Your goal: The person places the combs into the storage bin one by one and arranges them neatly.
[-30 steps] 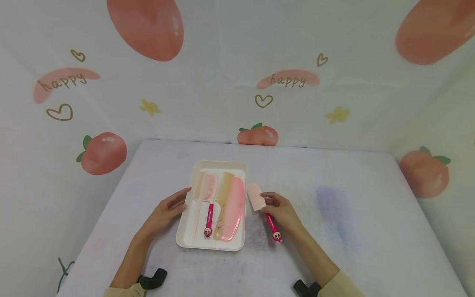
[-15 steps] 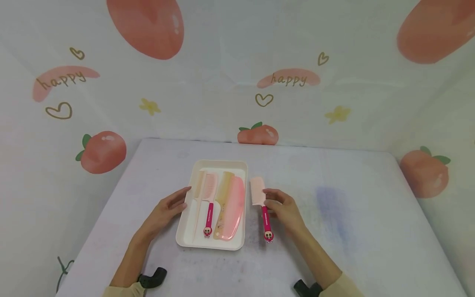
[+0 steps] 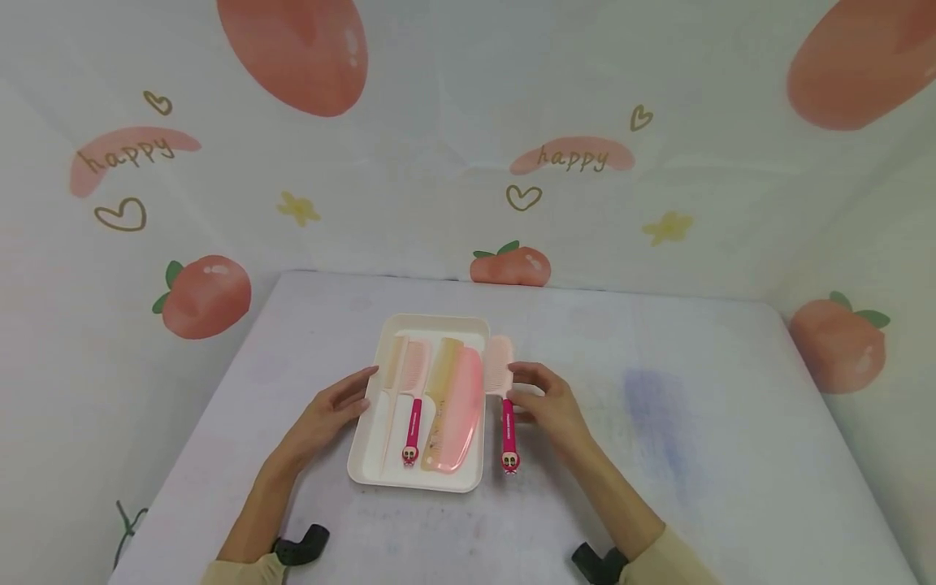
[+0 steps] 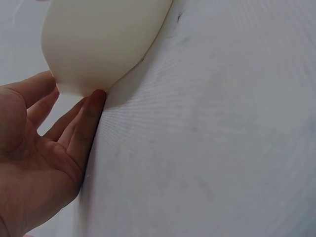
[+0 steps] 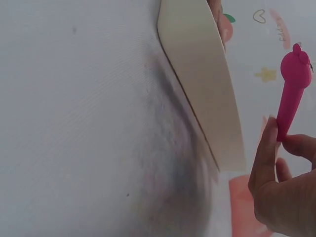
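Observation:
A pale pink comb with a magenta handle (image 3: 509, 431), topped at the handle end by a small cartoon face, is pinched between my right hand's (image 3: 552, 410) thumb and fingers. It is raised just beside the right rim of a white tray (image 3: 374, 474). In the right wrist view that magenta handle (image 5: 290, 101) points upward above the fingers; the comb's head is mostly hidden. At the tray's left side, my left hand (image 3: 325, 418) touches the wall with extended fingertips. The left wrist view has those fingers (image 4: 89, 118) against the tray's end.
Inside the tray lie a thin-tailed comb (image 3: 392, 366), a matching magenta-handled comb (image 3: 413, 422), a yellowish comb (image 3: 442, 386) and a curved pink comb (image 3: 464, 414), side by side. A pale cloth covers the table (image 3: 702, 422); a peach-printed backdrop (image 3: 431, 162) stands behind.
My right hand has moved the comb left, toward the tray, and turned it from slanted to nearly upright in the view, with its toothed face now showing. The left hand stays put.

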A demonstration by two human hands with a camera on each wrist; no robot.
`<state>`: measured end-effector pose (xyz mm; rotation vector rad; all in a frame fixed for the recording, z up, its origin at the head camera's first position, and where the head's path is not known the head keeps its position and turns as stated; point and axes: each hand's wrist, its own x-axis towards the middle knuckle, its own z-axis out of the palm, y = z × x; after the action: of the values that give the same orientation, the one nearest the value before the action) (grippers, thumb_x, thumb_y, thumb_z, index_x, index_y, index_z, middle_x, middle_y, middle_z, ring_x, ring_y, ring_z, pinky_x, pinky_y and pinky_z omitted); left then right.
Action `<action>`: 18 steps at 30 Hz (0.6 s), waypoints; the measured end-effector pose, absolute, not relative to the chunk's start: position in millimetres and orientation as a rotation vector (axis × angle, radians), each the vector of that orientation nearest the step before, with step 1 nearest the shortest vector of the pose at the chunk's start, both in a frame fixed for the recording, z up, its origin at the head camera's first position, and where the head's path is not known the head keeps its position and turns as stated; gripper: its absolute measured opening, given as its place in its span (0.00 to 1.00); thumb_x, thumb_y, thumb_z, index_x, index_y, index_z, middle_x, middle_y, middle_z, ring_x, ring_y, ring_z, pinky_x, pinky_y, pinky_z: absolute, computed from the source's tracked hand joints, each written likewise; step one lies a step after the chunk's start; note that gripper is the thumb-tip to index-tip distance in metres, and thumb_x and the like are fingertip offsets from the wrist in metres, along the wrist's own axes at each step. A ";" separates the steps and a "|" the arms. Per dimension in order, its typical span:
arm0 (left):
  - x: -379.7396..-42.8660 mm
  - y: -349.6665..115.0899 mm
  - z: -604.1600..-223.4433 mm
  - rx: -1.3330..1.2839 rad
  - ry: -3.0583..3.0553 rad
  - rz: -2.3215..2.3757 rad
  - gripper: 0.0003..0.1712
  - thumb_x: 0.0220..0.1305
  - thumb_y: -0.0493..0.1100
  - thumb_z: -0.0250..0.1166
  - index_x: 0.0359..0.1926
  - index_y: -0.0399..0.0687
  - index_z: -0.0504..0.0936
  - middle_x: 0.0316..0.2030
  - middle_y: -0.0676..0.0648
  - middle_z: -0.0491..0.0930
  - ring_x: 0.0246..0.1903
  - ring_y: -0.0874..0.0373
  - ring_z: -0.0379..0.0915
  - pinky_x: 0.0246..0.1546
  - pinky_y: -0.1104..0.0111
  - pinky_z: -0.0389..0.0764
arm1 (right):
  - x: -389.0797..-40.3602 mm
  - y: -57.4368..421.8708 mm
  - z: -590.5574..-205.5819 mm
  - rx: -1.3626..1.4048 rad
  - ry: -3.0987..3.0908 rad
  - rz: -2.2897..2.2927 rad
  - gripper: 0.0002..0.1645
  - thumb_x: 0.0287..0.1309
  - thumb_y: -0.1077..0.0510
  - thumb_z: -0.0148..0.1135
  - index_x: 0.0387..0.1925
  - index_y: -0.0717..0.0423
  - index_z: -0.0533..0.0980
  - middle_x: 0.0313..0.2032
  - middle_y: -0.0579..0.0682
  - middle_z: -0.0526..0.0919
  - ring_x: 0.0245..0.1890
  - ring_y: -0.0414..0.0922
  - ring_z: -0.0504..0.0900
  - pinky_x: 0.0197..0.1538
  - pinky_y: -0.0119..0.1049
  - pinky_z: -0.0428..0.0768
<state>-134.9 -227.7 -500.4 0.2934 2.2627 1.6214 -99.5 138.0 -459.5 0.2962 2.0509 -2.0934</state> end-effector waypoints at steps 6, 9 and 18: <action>-135.2 -227.3 -498.2 0.293 2.241 1.630 0.33 0.71 0.46 0.62 0.74 0.55 0.64 0.73 0.41 0.61 0.71 0.43 0.59 0.57 0.77 0.71 | -107.4 124.3 -452.0 0.259 2.053 -2.079 0.24 0.59 0.63 0.66 0.58 0.52 0.76 0.54 0.55 0.78 0.39 0.49 0.84 0.42 0.43 0.86; -134.8 -227.3 -498.1 0.289 2.236 1.628 0.33 0.71 0.46 0.62 0.74 0.54 0.64 0.73 0.40 0.61 0.71 0.43 0.59 0.58 0.76 0.71 | -112.3 116.2 -449.3 0.240 2.058 -2.071 0.24 0.59 0.64 0.65 0.58 0.52 0.75 0.54 0.55 0.78 0.38 0.50 0.85 0.41 0.44 0.86; -135.2 -227.3 -498.1 0.296 2.265 1.606 0.33 0.71 0.46 0.62 0.74 0.54 0.64 0.73 0.41 0.61 0.71 0.43 0.58 0.60 0.71 0.71 | -124.5 91.9 -445.7 0.191 2.053 -2.071 0.25 0.60 0.66 0.64 0.59 0.55 0.74 0.53 0.58 0.76 0.34 0.47 0.84 0.38 0.43 0.86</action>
<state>-135.2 -227.3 -498.1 0.2956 2.2650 1.6064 -124.5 91.9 -445.7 0.1913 2.0529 -2.0706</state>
